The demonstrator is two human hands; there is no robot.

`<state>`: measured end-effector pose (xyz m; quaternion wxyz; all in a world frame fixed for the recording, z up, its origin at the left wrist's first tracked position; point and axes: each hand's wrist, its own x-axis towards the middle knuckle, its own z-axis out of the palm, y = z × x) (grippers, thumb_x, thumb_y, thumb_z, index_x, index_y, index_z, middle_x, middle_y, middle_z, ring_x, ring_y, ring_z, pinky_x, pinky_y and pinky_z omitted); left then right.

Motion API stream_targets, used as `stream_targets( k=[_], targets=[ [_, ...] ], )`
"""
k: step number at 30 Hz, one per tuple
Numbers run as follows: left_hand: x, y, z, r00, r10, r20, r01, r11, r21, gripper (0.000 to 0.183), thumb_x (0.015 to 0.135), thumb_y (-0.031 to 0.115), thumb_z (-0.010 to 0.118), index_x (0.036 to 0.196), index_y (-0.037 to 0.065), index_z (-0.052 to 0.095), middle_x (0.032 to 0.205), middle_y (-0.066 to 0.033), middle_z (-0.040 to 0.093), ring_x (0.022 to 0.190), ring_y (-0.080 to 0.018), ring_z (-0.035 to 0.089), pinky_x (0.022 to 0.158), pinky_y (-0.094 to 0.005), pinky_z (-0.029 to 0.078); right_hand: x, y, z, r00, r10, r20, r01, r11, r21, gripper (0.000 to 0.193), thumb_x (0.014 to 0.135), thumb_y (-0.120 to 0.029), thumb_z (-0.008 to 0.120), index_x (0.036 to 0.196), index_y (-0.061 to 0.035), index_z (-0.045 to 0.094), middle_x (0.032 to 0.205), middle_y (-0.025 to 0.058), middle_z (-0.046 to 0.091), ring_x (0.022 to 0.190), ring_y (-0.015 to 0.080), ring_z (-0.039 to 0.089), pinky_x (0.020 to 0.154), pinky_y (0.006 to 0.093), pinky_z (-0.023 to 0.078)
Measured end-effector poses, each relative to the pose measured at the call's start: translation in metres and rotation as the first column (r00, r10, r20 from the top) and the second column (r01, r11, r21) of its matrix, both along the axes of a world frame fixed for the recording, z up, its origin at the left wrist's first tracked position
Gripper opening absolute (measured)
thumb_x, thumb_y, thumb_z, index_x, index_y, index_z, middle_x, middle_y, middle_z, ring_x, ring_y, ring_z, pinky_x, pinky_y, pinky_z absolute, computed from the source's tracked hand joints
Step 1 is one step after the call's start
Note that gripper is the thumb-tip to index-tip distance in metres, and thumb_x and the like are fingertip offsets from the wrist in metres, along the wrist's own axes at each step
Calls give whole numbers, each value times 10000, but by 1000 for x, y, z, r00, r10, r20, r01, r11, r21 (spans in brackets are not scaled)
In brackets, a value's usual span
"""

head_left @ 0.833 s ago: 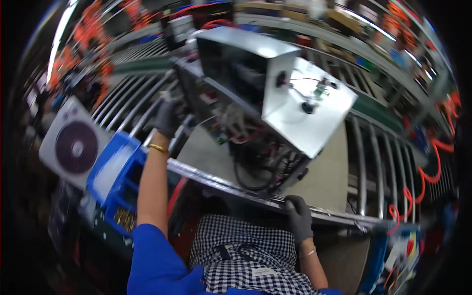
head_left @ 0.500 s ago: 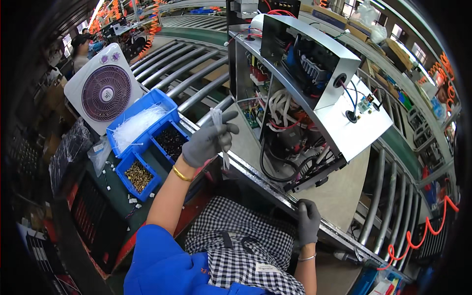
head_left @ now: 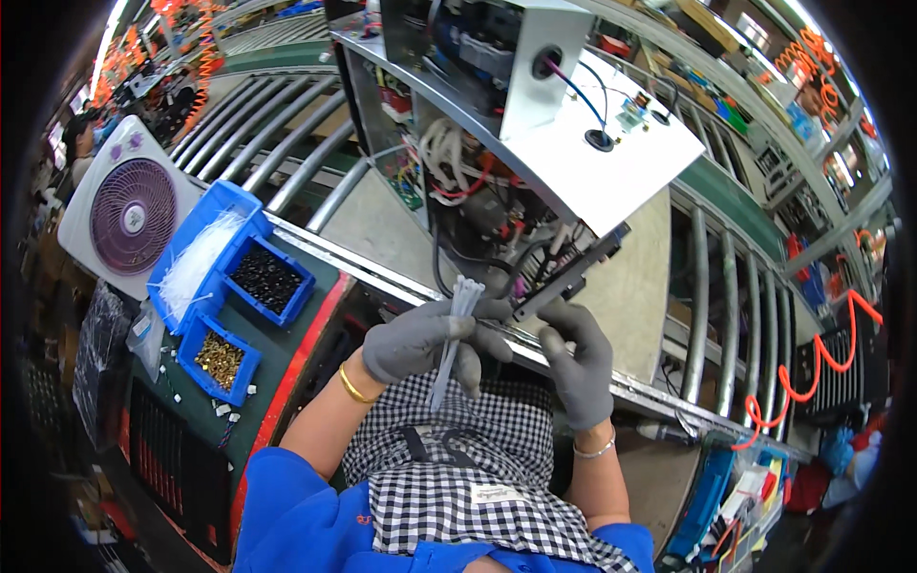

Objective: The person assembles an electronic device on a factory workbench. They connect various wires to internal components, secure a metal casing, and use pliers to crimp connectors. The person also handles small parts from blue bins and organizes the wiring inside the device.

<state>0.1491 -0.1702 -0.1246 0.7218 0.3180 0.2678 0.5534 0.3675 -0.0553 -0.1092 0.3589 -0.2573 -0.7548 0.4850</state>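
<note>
Sitting on a board (head_left: pixel 630 286), a big metal machine (head_left: pixel 549 158) shows its wires (head_left: pixel 441 158). By its near corner, the right hand (head_left: pixel 581 368) is loosely bent, thumb and fingers apart, with nothing seen in it. Just beside it, the left hand (head_left: pixel 411 344) pinches a bunch of thin ties (head_left: pixel 465 301). Holding the ties ready looks like the step now; parting one would call for a light pinch.
</note>
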Motion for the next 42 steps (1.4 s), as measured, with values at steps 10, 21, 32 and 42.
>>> stream_targets(
  k=[10,21,32,42],
  targets=[
    [35,-8,-2,977,36,-211,-57,994,-94,573,989,313,534,1316,-147,432,792,-202,708,661,-243,718,635,-324,603,-20,-4,-2,972,187,139,-196,979,56,326,885,-174,677,1183,-43,659,1036,142,656,873,265,676,745,348,535],
    [22,-34,-13,996,89,7,-88,989,-120,504,993,270,522,1338,-85,429,1119,-289,666,703,-230,722,649,-349,625,-45,-18,-7,961,250,118,-251,968,-7,237,932,-143,610,1125,-34,693,945,128,663,840,221,656,751,329,511],
    [-22,-121,-6,726,687,-33,-687,725,-40,426,1008,250,530,1318,-36,473,1091,-198,673,738,-239,719,641,-365,611,-101,-43,-36,950,285,128,-283,958,-40,343,970,-164,599,1249,36,610,1122,150,677,1032,205,626,945,335,475],
    [-99,-250,58,-357,693,-626,-919,-143,366,387,927,308,601,1162,1,623,848,23,536,712,-34,465,614,-208,388,-139,-38,-77,943,263,205,-301,936,181,279,957,-120,592,1193,19,647,1105,154,689,1042,242,648,943,350,481]
  ],
)
